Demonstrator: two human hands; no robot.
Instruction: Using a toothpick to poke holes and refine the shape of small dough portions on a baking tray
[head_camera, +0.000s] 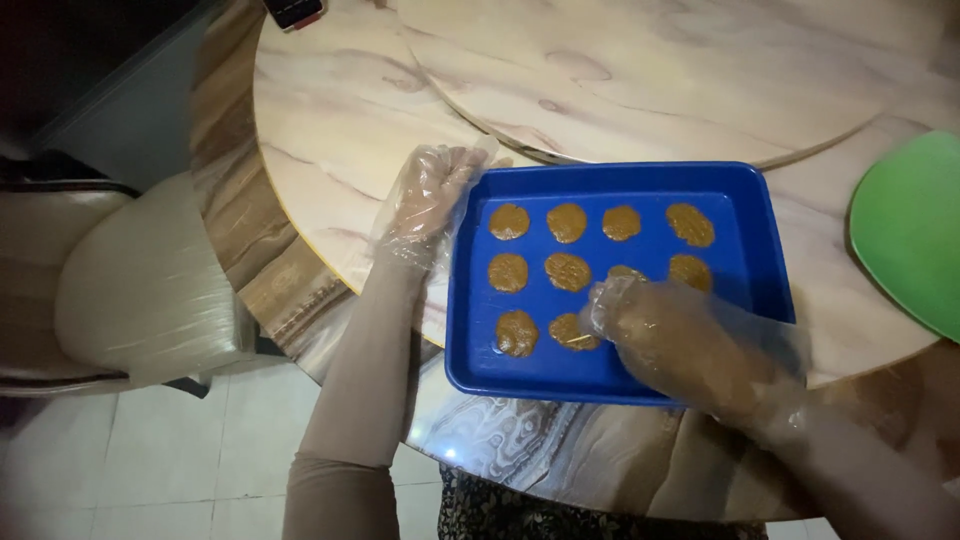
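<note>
The gloved right hand (690, 345) presses brown paste onto the blue tray (760, 270), fingers closed loosely over it — beside the nearest patties (567, 271). The left hand (428, 195) lies flat, steadying the tray's rim. Paste sticking to the glove could smear neighbouring patties.

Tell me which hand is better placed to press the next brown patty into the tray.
Probably the right hand: it is over the blue tray beside the patties. The left hand rests at the tray's left edge.
</note>
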